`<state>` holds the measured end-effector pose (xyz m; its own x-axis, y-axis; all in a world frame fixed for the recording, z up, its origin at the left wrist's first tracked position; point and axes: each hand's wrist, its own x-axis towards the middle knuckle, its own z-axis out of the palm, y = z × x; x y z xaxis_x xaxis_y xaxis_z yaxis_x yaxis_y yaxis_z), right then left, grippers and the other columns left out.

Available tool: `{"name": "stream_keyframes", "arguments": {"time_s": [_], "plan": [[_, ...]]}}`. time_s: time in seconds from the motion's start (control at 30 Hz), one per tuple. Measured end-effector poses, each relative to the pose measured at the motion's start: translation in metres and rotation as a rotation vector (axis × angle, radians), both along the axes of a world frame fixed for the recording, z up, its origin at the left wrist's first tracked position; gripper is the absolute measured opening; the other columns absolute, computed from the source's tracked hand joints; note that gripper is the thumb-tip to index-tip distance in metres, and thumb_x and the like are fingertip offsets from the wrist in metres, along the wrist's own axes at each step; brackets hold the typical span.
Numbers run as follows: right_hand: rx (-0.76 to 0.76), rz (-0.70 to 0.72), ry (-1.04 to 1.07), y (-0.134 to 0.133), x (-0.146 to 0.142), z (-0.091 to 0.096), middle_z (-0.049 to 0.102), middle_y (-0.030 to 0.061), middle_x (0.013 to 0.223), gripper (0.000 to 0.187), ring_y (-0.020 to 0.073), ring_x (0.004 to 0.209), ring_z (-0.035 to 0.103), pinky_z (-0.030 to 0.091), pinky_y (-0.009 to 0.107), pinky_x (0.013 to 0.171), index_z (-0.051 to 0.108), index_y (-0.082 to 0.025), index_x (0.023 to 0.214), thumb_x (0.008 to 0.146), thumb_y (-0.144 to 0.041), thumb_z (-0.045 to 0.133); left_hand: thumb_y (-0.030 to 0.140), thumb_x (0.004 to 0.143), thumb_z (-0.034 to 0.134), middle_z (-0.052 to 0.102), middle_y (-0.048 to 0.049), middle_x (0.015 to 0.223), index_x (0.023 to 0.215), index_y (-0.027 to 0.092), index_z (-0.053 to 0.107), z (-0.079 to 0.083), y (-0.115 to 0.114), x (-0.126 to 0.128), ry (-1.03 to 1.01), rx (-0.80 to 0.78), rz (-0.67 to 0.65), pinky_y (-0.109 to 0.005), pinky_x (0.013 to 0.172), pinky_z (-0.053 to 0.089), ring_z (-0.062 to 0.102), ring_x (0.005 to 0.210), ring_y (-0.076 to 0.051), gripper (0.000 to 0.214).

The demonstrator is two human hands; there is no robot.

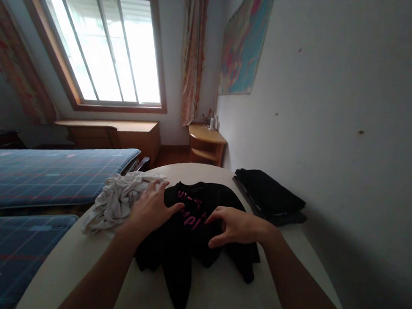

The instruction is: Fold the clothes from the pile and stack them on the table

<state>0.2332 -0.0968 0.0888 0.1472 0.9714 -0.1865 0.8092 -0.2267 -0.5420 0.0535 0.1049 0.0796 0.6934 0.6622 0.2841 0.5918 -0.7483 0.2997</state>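
A black garment with pink lettering (189, 238) lies loosely spread on the pale round table (213, 296), a sleeve-like piece pointing toward me. Over its left part is my left hand (153, 205), thumb and fingers apart. My right hand (232, 226) hovers at or just above the right side of the lettering, its fingers bent and the thumb spread from them. Neither hand has cloth visibly pinched; whether the fingertips touch the fabric I cannot tell. Left of the garment, partly behind my left hand, lies a crumpled heap of whitish cloth (109, 204).
A stack of folded dark clothes (270, 192) sits at the table's right, close to the wall (331, 172). Blue plaid mattresses (49, 176) stand left of the table. Beyond are a wooden desk (137, 127), a corner shelf (207, 134) and a bright window (104, 44).
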Motion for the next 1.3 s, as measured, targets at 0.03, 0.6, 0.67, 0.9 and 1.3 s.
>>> {"name": "stream_keyframes", "arguments": {"time_s": [0.03, 0.6, 0.67, 0.9, 1.3], "plan": [[-0.014, 0.013, 0.004, 0.001, -0.002, -0.002, 0.066, 0.0048, 0.116, 0.061, 0.0195, 0.090, 0.062, 0.047, 0.025, 0.074, 0.070, -0.024, 0.119, 0.065, -0.048, 0.084, 0.061, 0.076, 0.067, 0.042, -0.0186, 0.152, 0.145, 0.021, 0.044, 0.000, -0.004, -0.002, 0.050, -0.017, -0.018, -0.050, 0.102, 0.044, 0.052, 0.129, -0.040, 0.083], [0.793, -0.743, -0.325, -0.017, 0.067, 0.002, 0.068, 0.0092, 0.104, 0.031, 0.0219, 0.090, 0.065, 0.050, 0.037, 0.090, 0.068, -0.019, 0.104, 0.084, -0.016, 0.046, 0.018, 0.089, 0.045, 0.064, -0.0093, 0.125, 0.114, 0.021, 0.062, 0.009, 0.032, -0.009, -0.296, 0.295, 0.134, -0.042, 0.097, 0.046, 0.058, 0.115, -0.031, 0.031], [0.758, -0.686, -0.341, -0.012, 0.064, -0.003, 0.066, 0.0099, 0.110, 0.033, 0.0216, 0.097, 0.064, 0.048, 0.037, 0.095, 0.069, -0.019, 0.103, 0.082, -0.012, 0.044, 0.020, 0.089, 0.048, 0.065, -0.0081, 0.122, 0.111, 0.022, 0.063, 0.009, 0.026, -0.005, -0.311, 0.279, 0.035, -0.040, 0.098, 0.045, 0.059, 0.113, -0.028, 0.026], [0.361, -0.268, -0.198, 0.004, 0.012, -0.009, 0.071, 0.0035, 0.094, 0.022, 0.0182, 0.085, 0.066, 0.049, 0.029, 0.079, 0.071, -0.022, 0.100, 0.087, -0.018, 0.054, 0.029, 0.086, 0.061, 0.070, -0.0039, 0.108, 0.113, 0.027, 0.064, -0.020, 0.004, 0.004, 0.160, -0.076, -0.508, -0.032, 0.085, 0.049, 0.066, 0.097, -0.023, 0.028], [0.236, -0.287, -0.729, -0.007, -0.013, -0.086, 0.070, 0.0094, 0.105, 0.026, 0.0247, 0.100, 0.059, 0.040, 0.039, 0.089, 0.069, -0.023, 0.105, 0.095, -0.012, 0.048, 0.008, 0.088, 0.046, 0.062, -0.0068, 0.128, 0.128, 0.022, 0.057, -0.090, 0.000, -0.021, 0.043, 0.084, -0.407, -0.039, 0.102, 0.047, 0.059, 0.114, -0.024, 0.044]]}}
